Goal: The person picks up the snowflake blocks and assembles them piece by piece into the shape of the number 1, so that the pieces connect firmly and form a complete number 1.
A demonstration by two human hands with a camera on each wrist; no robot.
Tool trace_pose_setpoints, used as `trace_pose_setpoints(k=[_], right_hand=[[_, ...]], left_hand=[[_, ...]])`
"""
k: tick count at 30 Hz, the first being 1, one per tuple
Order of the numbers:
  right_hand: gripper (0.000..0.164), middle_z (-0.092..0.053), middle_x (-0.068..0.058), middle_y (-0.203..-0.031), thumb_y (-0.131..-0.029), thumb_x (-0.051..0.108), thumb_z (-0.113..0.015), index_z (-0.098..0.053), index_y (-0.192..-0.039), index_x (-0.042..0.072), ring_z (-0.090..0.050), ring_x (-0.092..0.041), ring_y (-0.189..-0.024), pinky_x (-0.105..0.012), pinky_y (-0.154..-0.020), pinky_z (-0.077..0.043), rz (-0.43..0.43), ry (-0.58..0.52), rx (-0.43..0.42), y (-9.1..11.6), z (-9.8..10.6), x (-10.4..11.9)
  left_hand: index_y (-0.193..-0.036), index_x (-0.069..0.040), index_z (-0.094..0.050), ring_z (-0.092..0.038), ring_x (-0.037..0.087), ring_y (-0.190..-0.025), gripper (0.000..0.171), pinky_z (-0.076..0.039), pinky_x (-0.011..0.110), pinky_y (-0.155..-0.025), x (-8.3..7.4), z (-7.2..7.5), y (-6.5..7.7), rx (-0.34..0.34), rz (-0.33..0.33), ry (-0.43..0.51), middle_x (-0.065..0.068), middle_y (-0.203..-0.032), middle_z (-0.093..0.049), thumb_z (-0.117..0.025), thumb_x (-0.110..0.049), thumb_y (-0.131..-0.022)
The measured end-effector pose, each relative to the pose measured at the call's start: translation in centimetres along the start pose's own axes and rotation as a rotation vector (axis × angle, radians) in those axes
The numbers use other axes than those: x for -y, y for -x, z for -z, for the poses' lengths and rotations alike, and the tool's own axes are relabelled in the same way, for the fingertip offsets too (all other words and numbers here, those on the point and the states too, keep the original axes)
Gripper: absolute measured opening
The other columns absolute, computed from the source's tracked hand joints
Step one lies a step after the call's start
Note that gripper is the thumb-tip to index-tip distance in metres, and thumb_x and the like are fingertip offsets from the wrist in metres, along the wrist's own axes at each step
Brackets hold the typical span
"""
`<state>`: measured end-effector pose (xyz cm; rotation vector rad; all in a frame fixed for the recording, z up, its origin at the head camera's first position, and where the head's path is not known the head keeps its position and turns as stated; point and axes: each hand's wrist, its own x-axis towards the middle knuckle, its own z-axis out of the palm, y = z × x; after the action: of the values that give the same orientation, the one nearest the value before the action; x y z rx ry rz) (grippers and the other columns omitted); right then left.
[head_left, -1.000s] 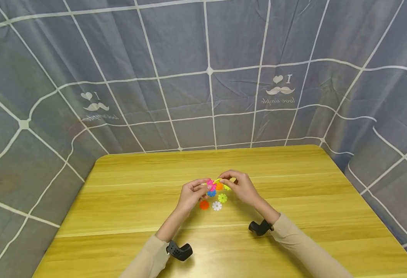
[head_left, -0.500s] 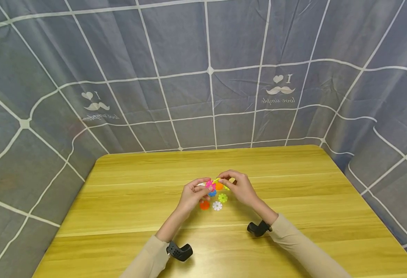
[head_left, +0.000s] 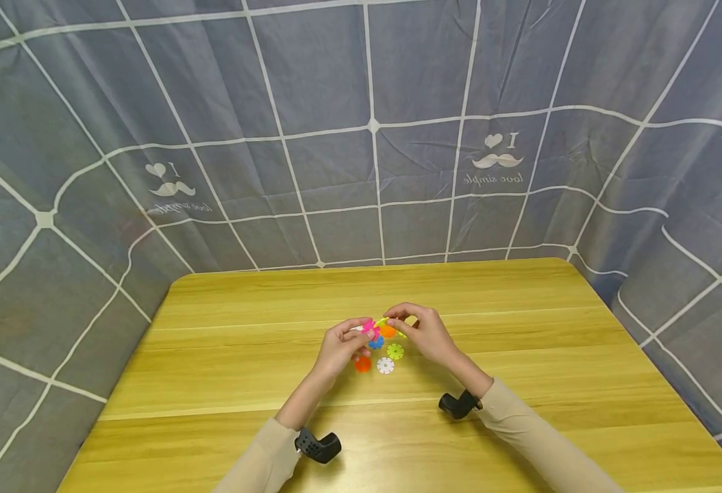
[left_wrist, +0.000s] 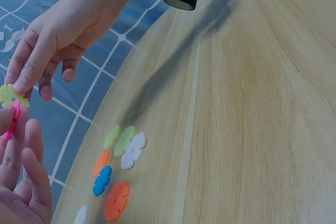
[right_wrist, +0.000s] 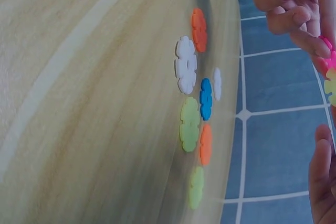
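My left hand [head_left: 339, 348] pinches a pink notched plastic disc [head_left: 370, 329] between thumb and fingers, held above the table. Facing it, my right hand [head_left: 427, 334] pinches a yellow notched disc [left_wrist: 7, 95] by its edge. The two discs meet at their edges, the yellow one set crosswise to the pink [left_wrist: 17, 111] in the left wrist view. At the edge of the right wrist view, the yellow disc [right_wrist: 331, 85] sits right against the pink disc [right_wrist: 331, 59]. Fingertips cover part of both.
Loose discs lie on the wooden table [head_left: 213, 356] below the hands: blue [right_wrist: 205, 99], orange [right_wrist: 206, 144], red-orange [head_left: 363, 363], white [head_left: 386, 365], a smaller-looking white [right_wrist: 217, 83], yellow-green [head_left: 395, 351] and another yellow-green [right_wrist: 196, 188]. A grey grid-patterned curtain [head_left: 330, 171] surrounds the table.
The pink disc has shifted and tilted slightly to the left in the left fingers. The right hand keeps its pinch on the yellow disc, barely moved. The loose discs stay put.
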<state>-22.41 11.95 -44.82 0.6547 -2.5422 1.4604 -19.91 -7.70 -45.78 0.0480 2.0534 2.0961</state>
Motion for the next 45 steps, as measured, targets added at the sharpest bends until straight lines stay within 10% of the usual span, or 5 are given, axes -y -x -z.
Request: trace_pose_setpoints(k=[18, 33, 45], right_hand=[[0.012, -0.072, 0.0, -0.085, -0.088, 0.021, -0.07, -0.072, -0.096, 0.013, -0.059, -0.008, -0.07, -0.022, -0.057, -0.048, -0.005, -0.012, -0.017, 0.0, -0.3, -0.1], [0.013, -0.074, -0.002, -0.093, -0.088, 0.021, -0.07, -0.073, -0.097, 0.012, -0.06, -0.013, -0.078, -0.024, -0.062, -0.047, -0.035, -0.009, 0.023, -0.4, 0.0, -0.6], [0.019, -0.072, -0.006, -0.099, -0.083, 0.016, -0.075, -0.072, -0.101, 0.01, -0.061, -0.014, -0.073, -0.026, -0.064, -0.047, -0.265, 0.241, 0.105, -0.6, 0.7, -3.7]], left_hand=[[-0.116, 0.003, -0.063, -0.064, 0.016, -0.06, 0.029, -0.054, 0.025, -0.058, 0.2, -0.3, 0.0, 0.002, -0.146, -0.059, -0.011, -0.069, -0.065, -0.066, -0.009, -0.09], [-0.104, 0.002, -0.07, -0.063, 0.016, -0.057, 0.02, -0.052, 0.025, -0.055, 0.8, -0.3, -0.3, -0.125, -0.149, -0.086, 0.021, -0.088, -0.071, -0.069, -0.009, -0.088], [-0.101, 0.002, -0.07, -0.064, 0.019, -0.059, 0.019, -0.048, 0.021, -0.051, 0.8, 0.2, -0.1, -0.177, -0.13, -0.043, 0.019, -0.09, -0.069, -0.071, -0.008, -0.086]])
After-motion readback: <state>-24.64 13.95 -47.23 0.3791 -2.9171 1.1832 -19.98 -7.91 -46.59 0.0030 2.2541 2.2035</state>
